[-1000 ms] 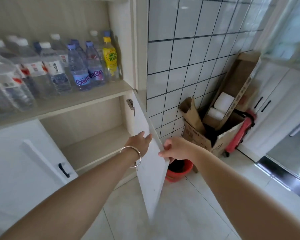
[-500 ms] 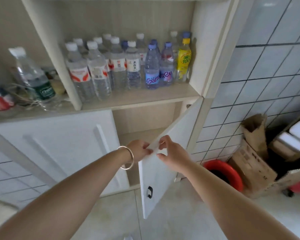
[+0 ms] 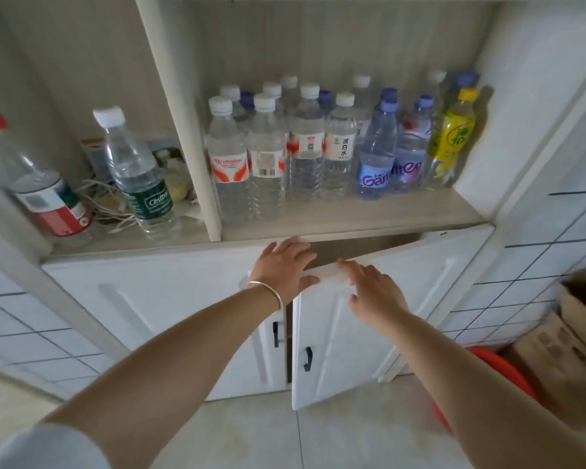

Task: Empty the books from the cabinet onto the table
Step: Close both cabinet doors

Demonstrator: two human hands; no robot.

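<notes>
Hands (image 3: 285, 265) flat on cabinet door (image 3: 379, 319).

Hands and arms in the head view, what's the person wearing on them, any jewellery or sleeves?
The left hand has a thin metal bangle round its wrist. The right hand and its wrist are bare, with no ring to be seen. Both forearms are uncovered; a pale short sleeve shows at the left upper arm.

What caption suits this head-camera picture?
Both hands, left hand and right hand, rest on the nearly shut right cabinet door below shelved bottles.
</notes>
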